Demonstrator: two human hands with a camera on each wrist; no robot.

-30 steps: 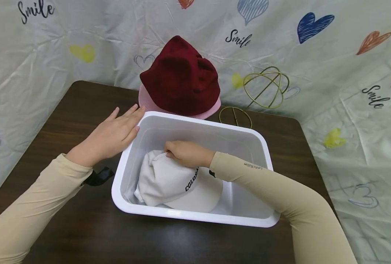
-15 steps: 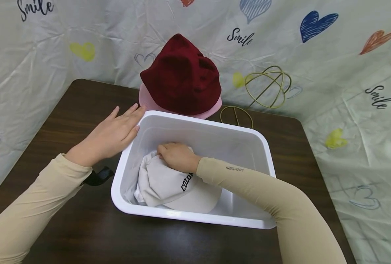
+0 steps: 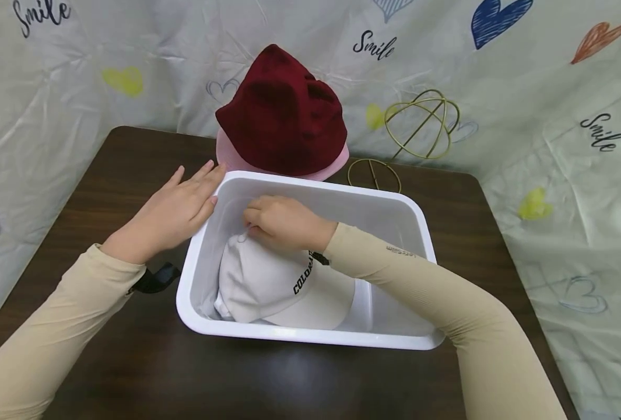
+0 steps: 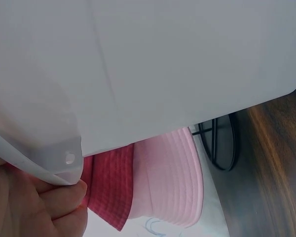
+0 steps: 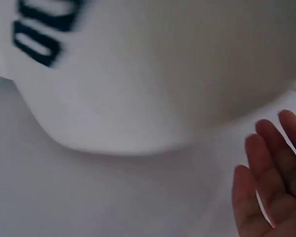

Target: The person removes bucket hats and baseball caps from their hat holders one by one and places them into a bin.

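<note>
A white cap [image 3: 268,283] with dark lettering sits in the left part of a white plastic bin [image 3: 310,339], its brim toward the right. My right hand [image 3: 286,221] is inside the bin at the far side of the cap's crown. In the right wrist view its fingers [image 5: 269,173] are loosely extended, beside the cap [image 5: 133,89] and apart from it. My left hand [image 3: 168,216] rests with extended fingers against the bin's left rim near the far corner. The left wrist view shows its fingertips [image 4: 64,202] touching the rim from underneath.
A dark red hat [image 3: 286,116] sits over a pink hat [image 3: 231,154] just behind the bin. To their right stands a gold wire stand [image 3: 423,125]. Everything is on a dark wooden table [image 3: 147,149], backed by a white cloth [image 3: 174,46] printed with hearts.
My right hand moves left over the crown, then away from me and up off the cap, its fingers loosening. The left hand stays at the rim. The head view shifts slightly.
</note>
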